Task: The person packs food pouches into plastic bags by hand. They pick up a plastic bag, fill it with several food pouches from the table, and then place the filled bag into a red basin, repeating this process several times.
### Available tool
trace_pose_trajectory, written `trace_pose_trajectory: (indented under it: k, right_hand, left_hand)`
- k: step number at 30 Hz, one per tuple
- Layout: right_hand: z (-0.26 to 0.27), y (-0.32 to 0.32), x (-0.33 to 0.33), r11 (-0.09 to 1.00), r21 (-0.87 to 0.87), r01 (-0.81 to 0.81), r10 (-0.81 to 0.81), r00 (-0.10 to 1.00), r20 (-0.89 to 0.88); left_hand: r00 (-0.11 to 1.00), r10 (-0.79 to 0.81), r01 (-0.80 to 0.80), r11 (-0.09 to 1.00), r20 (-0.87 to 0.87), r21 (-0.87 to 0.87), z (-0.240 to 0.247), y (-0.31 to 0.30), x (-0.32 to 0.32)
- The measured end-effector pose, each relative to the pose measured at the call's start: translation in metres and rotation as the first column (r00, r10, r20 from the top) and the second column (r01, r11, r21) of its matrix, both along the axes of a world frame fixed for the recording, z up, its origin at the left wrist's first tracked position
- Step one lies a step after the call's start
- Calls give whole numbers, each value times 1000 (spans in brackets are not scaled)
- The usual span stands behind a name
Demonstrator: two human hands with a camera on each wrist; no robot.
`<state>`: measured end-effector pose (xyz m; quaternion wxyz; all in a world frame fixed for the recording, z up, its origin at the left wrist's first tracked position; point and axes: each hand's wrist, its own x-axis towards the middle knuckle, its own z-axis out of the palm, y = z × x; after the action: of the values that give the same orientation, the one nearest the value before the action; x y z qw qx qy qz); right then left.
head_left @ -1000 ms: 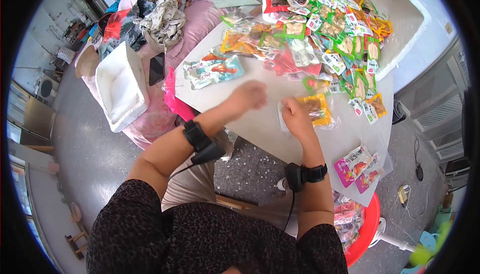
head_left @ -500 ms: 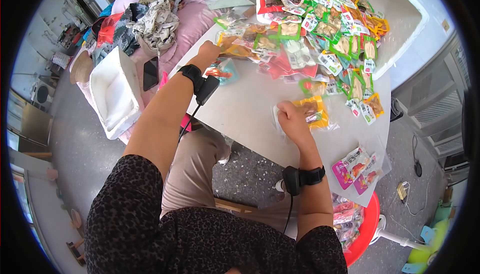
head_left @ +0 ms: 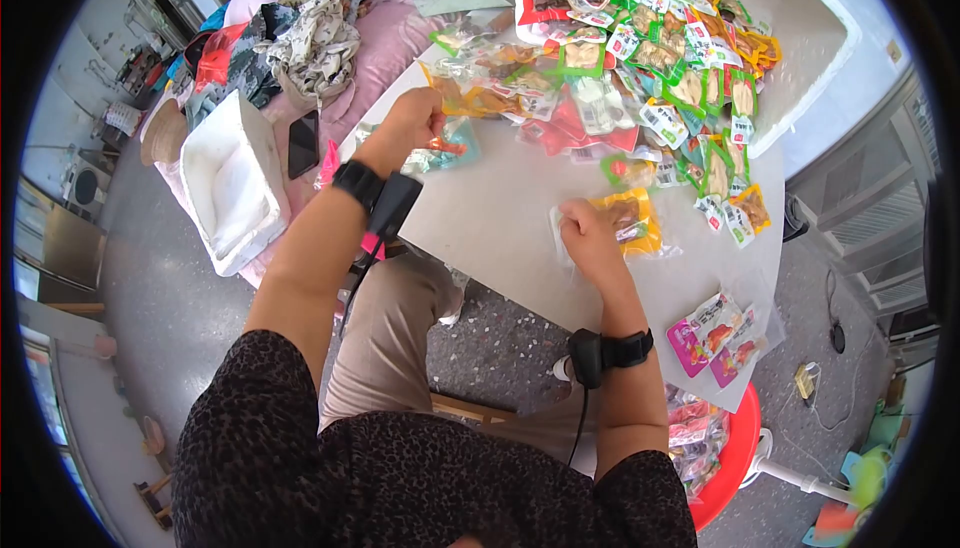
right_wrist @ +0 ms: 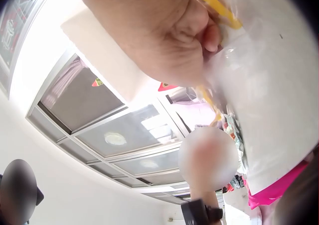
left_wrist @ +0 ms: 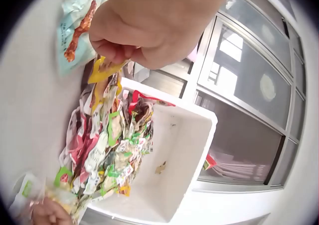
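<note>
My left hand [head_left: 412, 126] is at the left end of the table, over a pale blue snack pouch [head_left: 455, 143]. Its curled fingers pinch the yellow corner of a snack packet [left_wrist: 102, 71], seen in the left wrist view; the rest of that packet overlaps the pile behind. My right hand [head_left: 592, 238], nearer the middle front, grips the edge of a clear plastic bag [right_wrist: 249, 75]. Beside its knuckles lies a yellow-edged packet [head_left: 640, 223] at the bag; the fingertips are mostly hidden in the head view.
Many packets [head_left: 605, 108] are heaped across the table's far side and into a white foam box [head_left: 815, 48]. Two pink-and-white pouches [head_left: 705, 333] lie at the right corner. Below stands a red basin [head_left: 742, 458] of packets. An empty foam box [head_left: 235, 183] sits at left.
My left hand crossed from mid-table to the packets at the far left, then drew back slightly with a yellow packet pinched. My right hand stayed at the clear bag.
</note>
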<state>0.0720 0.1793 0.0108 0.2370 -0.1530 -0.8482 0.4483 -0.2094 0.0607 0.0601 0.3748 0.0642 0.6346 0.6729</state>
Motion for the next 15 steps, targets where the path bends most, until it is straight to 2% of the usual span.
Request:
trace_pose_trajectory:
  k: [1,3,5,7,10,12,13,14,15]
  right_hand:
    - [0,1,-1,1000,0,4,-4,1000,-1]
    - [-2,2,-1,1000,0,14,-14,1000,-14]
    - [-6,2,-2,1000,1,17,-17,999,-39]
    - [-1,0,-2,1000,-7,29,-29,1000,-4]
    - [-5,2,-2,998,-56,36,-35,999,21]
    - [-7,3,-1,995,-93,38,-35,999,35]
    - [-6,3,-1,994,-106,38,-34,998,46]
    - [-6,3,-1,992,-119,39,-32,998,56]
    - [-5,3,-2,997,-76,33,-32,999,17]
  left_hand:
    - [997,-58,51,991,55,126,-1,-12,20]
    - [987,-9,-41,953,163,300,-20,-31,66]
    - [972,-87,38,974,217,223,-32,-50,125]
    - [883,-191,151,980,429,126,-33,-68,168]
    - [794,-402,456,890,457,-9,-18,-87,184]
    - [843,-521,538,812,137,-226,-14,-94,175]
    - [812,-583,542,768,-23,-342,-11,-98,167]
    - [804,-555,447,801,-212,-399,-21,-102,157]
    - [782,-533,362,811,-323,-460,-29,-106,148]
